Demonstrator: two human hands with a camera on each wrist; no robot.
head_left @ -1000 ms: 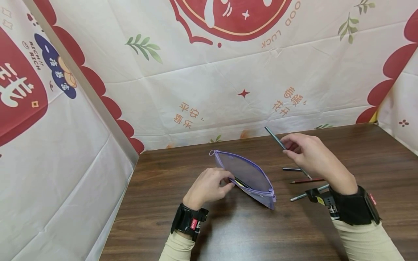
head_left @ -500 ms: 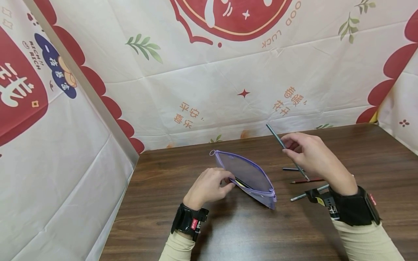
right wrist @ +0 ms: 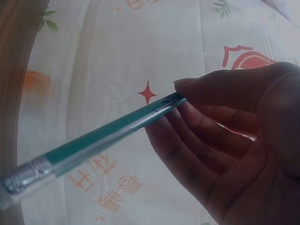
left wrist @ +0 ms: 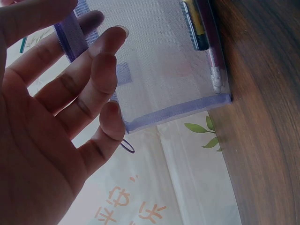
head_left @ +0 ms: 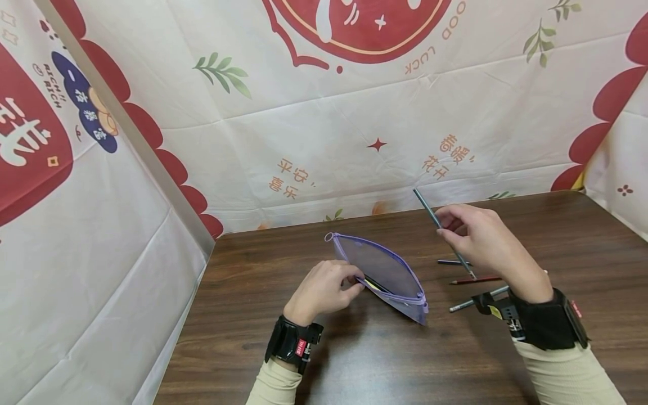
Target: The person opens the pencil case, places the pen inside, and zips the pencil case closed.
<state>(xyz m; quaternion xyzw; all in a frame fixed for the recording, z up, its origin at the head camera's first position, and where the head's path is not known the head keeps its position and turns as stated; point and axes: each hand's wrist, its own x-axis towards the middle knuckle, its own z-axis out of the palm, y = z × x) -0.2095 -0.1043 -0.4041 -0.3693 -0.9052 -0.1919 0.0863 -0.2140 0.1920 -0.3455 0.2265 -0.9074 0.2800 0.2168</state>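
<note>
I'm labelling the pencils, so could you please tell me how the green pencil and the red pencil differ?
Colour: the green pencil is blue-green, while the red pencil is dark red. Pose: the green pencil is held tilted in the right hand, whereas the red pencil lies on the table. Both are slim and straight.

Right of the pouch (head_left: pixel 387 267): grey pencil (head_left: pixel 462 306) partly covered by wrist strap (head_left: pixel 541 318); teal pencil (right wrist: pixel 103 137) cut off by the right wrist view's left edge, print too blurred to read. Inside the pouch: yellow-and-black pen (left wrist: pixel 195 27), cut off by the left wrist view's top edge.
</note>
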